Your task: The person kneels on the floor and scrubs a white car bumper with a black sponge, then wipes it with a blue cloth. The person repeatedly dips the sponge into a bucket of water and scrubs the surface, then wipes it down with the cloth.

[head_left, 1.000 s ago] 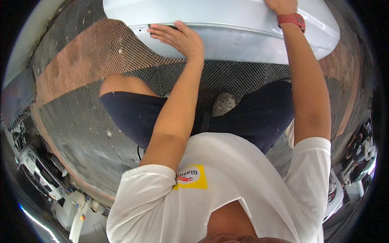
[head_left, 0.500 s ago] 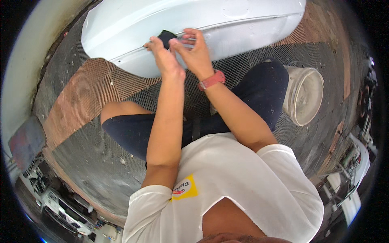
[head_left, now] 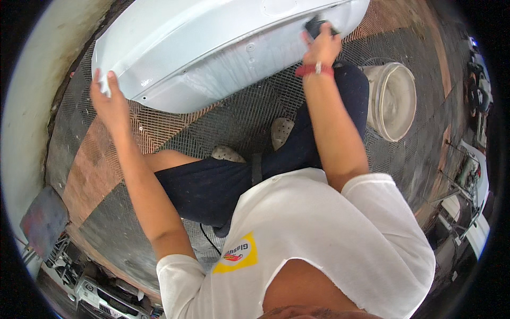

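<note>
Mid-job, by the look of it, on a pale car-body panel [head_left: 212, 40].
The panel sits in front of the seated person, over the ribbed floor mat [head_left: 180, 130] (what props it up, I can't see from here). The right hand [head_left: 323, 50], a little blurred, pinches a dark pad [head_left: 314, 25] between thumb and fingers at the right part of the lower face; the left hand [head_left: 111, 103] is spread, steadying the panel's left end. Cloudy streaks [head_left: 218, 74] along that lower face suggest some of it has been gone over, and with the pad at the panel I'd judge the work unfinished. How much is left, I can't tell; the smoother upper face shows no such streaks. A whitish bucket [head_left: 376, 98] stands beside the right knee.
</note>
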`<state>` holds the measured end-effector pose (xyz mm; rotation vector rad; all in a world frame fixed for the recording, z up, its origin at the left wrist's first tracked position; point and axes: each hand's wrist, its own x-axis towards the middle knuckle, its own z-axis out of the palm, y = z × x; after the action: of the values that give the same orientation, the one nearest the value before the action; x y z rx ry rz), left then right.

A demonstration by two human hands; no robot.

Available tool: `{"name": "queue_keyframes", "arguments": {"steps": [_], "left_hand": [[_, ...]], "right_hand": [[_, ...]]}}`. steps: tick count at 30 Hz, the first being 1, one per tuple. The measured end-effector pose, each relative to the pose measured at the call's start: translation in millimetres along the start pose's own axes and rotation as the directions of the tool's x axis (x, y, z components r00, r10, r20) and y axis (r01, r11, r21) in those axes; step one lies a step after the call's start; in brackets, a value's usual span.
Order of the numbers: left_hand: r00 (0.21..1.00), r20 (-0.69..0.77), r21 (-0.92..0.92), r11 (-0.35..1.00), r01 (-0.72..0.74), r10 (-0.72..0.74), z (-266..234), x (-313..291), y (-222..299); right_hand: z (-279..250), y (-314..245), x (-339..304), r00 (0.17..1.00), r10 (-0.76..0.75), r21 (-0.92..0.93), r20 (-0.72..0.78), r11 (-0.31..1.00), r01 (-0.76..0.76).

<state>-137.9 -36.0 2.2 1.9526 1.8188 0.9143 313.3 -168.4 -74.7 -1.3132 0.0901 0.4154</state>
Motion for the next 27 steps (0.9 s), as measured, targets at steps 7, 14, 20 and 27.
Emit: {"name": "queue_keyframes", "arguments": {"steps": [7,14,20,27], "left_hand": [[0.918,0.241,0.168,0.945,0.281,-0.315,55.8,26.6,-36.0],[0.933,0.236,0.277,0.939,0.203,-0.271,68.6,16.5,-24.9],[0.926,0.294,0.353,0.927,0.125,-0.236,60.8,15.9,-27.3],[0.904,0.345,0.342,0.931,0.128,-0.252,52.1,6.7,-18.3]], "right_hand": [[65.1,59.4,-44.8,0.872,-0.360,-0.317,0.332,0.828,0.463],[103.0,167.6,-260.4,0.855,-0.290,-0.401,0.429,0.787,0.468],[50.7,203.3,-301.1,0.744,0.062,-0.643,0.666,0.554,0.529],[41.7,182.9,-163.6,0.942,-0.178,-0.750,0.283,0.572,0.333]]}}
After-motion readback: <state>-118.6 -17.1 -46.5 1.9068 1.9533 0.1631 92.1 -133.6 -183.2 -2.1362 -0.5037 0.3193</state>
